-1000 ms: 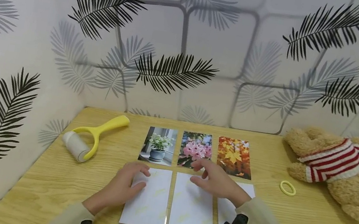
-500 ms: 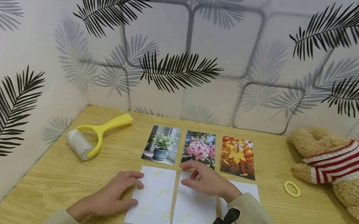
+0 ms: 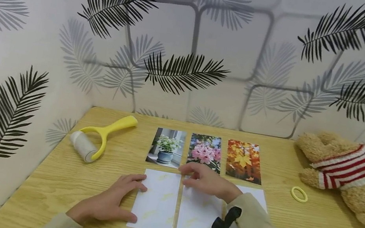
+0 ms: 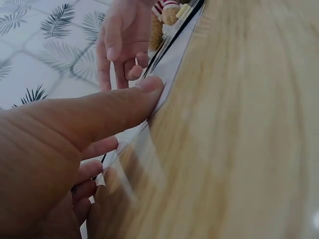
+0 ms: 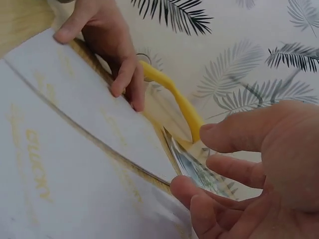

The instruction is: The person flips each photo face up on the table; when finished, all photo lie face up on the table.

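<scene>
Left hand (image 3: pixel 107 202), relaxed, touches left edge of leftmost white rectangular yellow-printed sheet (image 3: pixel 156 205); right hand (image 3: pixel 207 180), unclenched, fingers loosely bent, at its upper-right corner.

Yellow-handled roller (image 3: pixel 103 131): left | teddy bear (image 3: pixel 349 168): lying right | yellow ring (image 3: pixel 299 200): near it

White sheets (image 3: pixel 155 201) (faintly yellow-lettered), yellow roller handle (image 3: pixel 121 125), red-striped sweater (image 3: pixel 349 167).

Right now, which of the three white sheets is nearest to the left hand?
The leftmost white sheet: only this one has the left hand at its edge.
</scene>
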Motion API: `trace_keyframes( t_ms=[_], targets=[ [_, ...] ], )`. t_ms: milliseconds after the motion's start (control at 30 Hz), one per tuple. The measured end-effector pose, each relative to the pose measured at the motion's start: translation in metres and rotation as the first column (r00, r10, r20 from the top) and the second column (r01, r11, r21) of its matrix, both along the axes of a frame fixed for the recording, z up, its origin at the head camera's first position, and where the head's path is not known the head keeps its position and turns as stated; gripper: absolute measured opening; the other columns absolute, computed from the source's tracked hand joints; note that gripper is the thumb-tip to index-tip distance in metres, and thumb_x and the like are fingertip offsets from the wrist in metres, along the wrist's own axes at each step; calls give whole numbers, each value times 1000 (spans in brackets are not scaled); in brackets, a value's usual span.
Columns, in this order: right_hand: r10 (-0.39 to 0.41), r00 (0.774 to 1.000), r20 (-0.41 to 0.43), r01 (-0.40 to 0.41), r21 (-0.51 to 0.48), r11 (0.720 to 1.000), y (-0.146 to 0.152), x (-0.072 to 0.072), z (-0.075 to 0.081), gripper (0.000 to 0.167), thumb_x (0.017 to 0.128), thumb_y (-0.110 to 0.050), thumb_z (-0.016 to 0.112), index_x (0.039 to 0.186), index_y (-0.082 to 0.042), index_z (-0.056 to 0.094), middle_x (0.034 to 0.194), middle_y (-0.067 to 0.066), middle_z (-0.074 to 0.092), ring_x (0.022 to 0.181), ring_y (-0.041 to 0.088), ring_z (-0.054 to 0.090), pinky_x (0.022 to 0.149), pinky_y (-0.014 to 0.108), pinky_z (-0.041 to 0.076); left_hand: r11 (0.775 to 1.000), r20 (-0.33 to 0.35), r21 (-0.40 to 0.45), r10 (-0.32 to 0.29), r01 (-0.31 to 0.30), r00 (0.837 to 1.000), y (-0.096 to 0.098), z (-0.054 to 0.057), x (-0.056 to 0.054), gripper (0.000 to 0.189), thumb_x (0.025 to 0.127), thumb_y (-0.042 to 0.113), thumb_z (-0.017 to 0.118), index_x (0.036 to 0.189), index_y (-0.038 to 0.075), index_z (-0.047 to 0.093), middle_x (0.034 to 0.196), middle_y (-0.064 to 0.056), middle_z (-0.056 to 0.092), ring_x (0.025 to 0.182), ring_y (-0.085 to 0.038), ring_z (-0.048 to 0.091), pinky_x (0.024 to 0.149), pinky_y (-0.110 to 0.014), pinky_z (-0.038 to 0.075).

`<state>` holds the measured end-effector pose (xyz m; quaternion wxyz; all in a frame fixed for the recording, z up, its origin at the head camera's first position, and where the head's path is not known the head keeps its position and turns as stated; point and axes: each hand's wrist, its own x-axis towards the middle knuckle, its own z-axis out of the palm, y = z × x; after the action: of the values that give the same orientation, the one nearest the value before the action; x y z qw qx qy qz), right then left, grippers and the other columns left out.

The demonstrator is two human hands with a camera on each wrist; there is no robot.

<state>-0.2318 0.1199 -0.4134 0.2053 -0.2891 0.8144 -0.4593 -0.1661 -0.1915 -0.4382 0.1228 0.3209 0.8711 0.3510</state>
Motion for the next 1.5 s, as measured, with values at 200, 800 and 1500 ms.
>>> trace_keyframes(
  t_ms=[200, 800, 1500],
  targets=[
    [-36, 988, 148, 66, -200, 978, 6, -1, -3, 41, 97, -10, 55, 133, 7, 48, 130, 26, 53, 114, 27, 55, 90, 32, 48, 999, -9, 46, 4, -3, 1000, 1, -3, -2, 61, 78, 46, 77, 126, 18, 54, 153, -10, 31, 137, -36, 25, 105, -59, 25],
    [33, 978, 207, 8, -191, 981, -27, 39, -4, 39, 96, -7, 56, 133, 2, 47, 113, 17, 62, 81, 12, 58, 72, 28, 49, 994, -25, 102, 26, -23, 999, -1, -6, -6, 57, 75, 38, 81, 123, 22, 55, 148, -8, 36, 135, -35, 27, 105, -59, 23],
    [-19, 981, 195, 72, -267, 961, -36, 41, -6, 39, 94, 3, 52, 133, -1, 49, 107, 14, 65, 77, 12, 56, 67, 24, 48, 803, 512, 496, 39, -332, 858, -1, 0, -13, 72, 95, 5, 59, 151, -1, 14, 126, -11, 56, 104, -10, 64, 86, -24, 52]
  ],
)
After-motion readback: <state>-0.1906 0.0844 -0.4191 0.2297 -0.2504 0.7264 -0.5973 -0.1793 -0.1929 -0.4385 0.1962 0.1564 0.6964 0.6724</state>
